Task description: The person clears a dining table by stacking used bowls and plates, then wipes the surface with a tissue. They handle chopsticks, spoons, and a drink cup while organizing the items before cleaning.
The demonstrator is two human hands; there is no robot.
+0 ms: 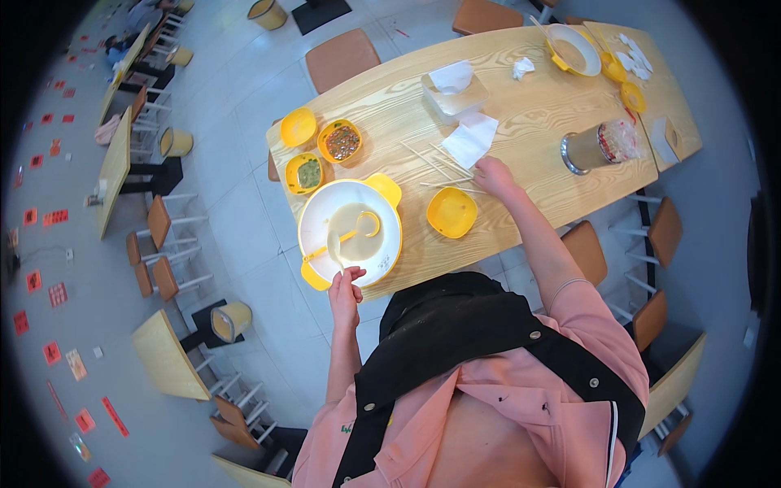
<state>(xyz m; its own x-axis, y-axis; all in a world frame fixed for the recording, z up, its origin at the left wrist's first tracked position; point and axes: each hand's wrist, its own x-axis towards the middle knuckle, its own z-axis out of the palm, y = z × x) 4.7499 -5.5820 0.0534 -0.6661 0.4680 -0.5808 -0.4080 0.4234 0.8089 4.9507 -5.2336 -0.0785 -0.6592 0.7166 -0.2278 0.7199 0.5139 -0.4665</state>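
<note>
My left hand (346, 296) is closed on the handle of a pale spoon (335, 247), whose bowl end hangs over a large white bowl with yellow handles (310, 213). In that bowl are a cloudy, pale liquid and a yellow ladle (329, 245) leaning on the rim. My right hand (492, 177) is on the table by the ends of several light chopsticks (434, 160), beside a white paper napkin (471, 140); whether it grips one is hidden by the fingers. An empty yellow bowl (451, 212) sits just below the chopsticks.
Small yellow bowls stand at the table's left end, one with red-brown sauce (342, 142), one with chopped greens (309, 174). Farther off are a tissue box (454, 97), a metal canister (583, 151), a used bowl (573, 50) and crumpled tissue (523, 68). Brown-seated chairs (341, 59) surround the wooden table.
</note>
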